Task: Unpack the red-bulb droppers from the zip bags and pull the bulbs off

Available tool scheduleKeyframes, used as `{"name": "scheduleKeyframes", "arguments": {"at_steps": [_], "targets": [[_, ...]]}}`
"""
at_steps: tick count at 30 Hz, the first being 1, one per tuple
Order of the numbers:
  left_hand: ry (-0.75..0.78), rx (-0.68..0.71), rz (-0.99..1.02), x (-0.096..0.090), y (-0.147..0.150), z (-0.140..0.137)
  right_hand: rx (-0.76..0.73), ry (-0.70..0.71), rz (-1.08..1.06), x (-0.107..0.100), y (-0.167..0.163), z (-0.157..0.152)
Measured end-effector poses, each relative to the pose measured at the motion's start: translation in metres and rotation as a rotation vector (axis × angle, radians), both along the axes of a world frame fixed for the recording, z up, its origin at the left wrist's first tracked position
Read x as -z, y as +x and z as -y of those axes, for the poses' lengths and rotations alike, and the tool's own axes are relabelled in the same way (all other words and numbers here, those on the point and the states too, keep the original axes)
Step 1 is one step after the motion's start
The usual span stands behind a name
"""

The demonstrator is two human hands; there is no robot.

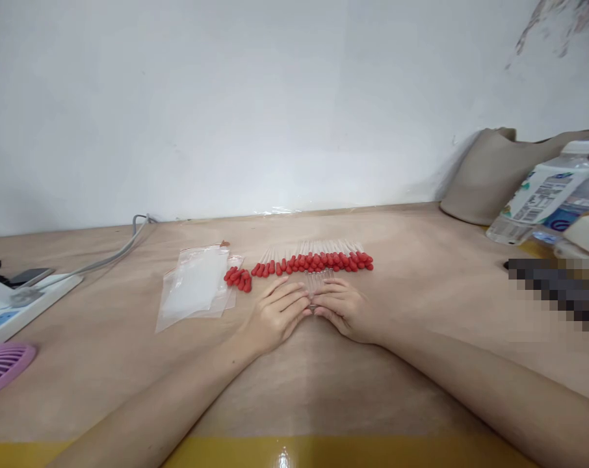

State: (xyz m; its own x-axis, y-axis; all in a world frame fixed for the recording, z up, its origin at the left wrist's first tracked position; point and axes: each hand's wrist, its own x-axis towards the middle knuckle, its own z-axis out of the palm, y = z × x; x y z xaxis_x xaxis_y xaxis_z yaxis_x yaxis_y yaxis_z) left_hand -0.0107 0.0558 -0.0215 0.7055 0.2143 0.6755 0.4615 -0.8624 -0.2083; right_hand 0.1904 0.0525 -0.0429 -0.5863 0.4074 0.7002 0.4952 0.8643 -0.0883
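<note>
My left hand (281, 313) and my right hand (340, 308) meet at the middle of the table. Their fingers close from both sides around a small bundle of clear thin tubes (318, 281), whose lower part the fingers mostly hide. Just beyond the hands lies a long row of droppers (318, 261), red rubber bulbs toward me and clear thin stems pointing to the wall. A small heap of red rubber bulbs (238, 278) rests to the left of that row, near my left hand. Farther left, clear zip bags (197, 286) are stacked flat.
A white power strip (45, 296) with a grey cable (112, 257) sits at the left, above a purple slatted object (6, 367). On the right stand a beige bag-like container (489, 172) and a labelled plastic bottle (541, 192). Part of the right side is pixelated.
</note>
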Motion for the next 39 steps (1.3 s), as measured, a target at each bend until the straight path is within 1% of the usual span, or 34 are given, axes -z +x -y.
{"name": "scheduleKeyframes", "arguments": {"at_steps": [3, 6, 13, 19, 25, 33, 39], "targets": [[-0.023, 0.004, -0.027, 0.0, 0.0, 0.002, -0.041, 0.051, -0.045, 0.004, 0.0, -0.001], [-0.052, 0.017, -0.031, 0.001, -0.001, 0.003, -0.06, 0.102, -0.036, 0.003, 0.001, 0.001], [-0.132, 0.036, -0.036, 0.0, -0.002, 0.004, -0.031, 0.201, 0.021, -0.005, 0.001, 0.008], [-0.244, 0.032, -0.017, -0.002, -0.003, 0.007, -0.022, 0.251, 0.074, -0.006, 0.003, 0.008], [-0.298, 0.038, -0.009, -0.002, -0.004, 0.007, -0.035, 0.338, 0.08, -0.009, 0.007, 0.007], [-0.349, 0.04, -0.026, 0.001, -0.009, 0.006, -0.037, 0.366, 0.117, -0.011, 0.011, 0.008], [-0.313, 0.06, -0.017, 0.002, -0.01, 0.006, -0.055, 0.341, 0.101, -0.007, 0.012, 0.009]]}}
